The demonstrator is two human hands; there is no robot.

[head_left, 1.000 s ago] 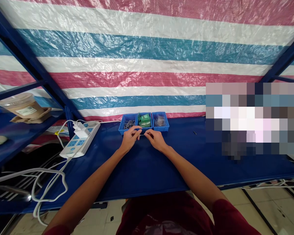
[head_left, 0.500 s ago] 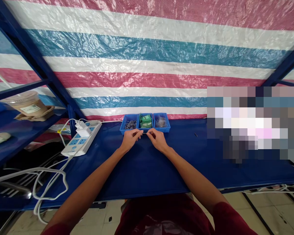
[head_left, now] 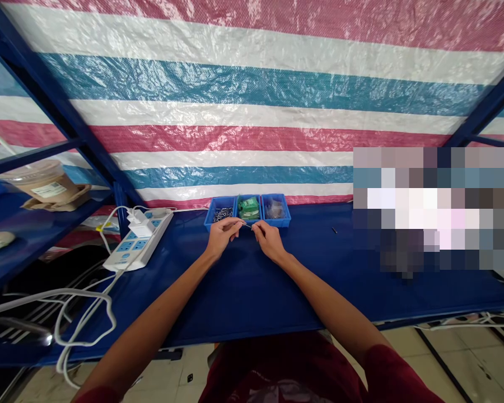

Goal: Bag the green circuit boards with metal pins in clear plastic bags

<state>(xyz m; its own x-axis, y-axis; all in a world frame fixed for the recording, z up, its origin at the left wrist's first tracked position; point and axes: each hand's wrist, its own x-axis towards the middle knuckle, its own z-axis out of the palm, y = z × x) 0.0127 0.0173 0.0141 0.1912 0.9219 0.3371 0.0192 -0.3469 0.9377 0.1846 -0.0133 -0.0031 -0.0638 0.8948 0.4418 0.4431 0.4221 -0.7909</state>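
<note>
Between my two hands stretches a thin, pale, rod-like piece (head_left: pixel 247 225), too small to name exactly. My left hand (head_left: pixel 222 237) pinches its left end with thumb and forefinger. At the other end, the fingertips of my right hand (head_left: pixel 269 239) are closed on it. Just behind the hands stand three blue bins side by side. The left bin (head_left: pixel 208 217) contains small dark and silvery pieces (head_left: pixel 223 214). Green packets (head_left: pixel 249 207) lie in the middle one, and clear plastic bags (head_left: pixel 274 210) in the right one.
A white power strip (head_left: pixel 140 243) with a plugged-in adapter (head_left: pixel 140 223) and looping cables (head_left: pixel 109 302) lies left on the blue table (head_left: pixel 252 296). A small dark piece (head_left: pixel 335 230) rests to the right. A lidded cup (head_left: pixel 48 182) stands on the left shelf. The far right is pixelated.
The thin piece now slants down toward my right hand, and more of it shows between the fingers. My left hand has turned slightly; both hands keep their pinch.
</note>
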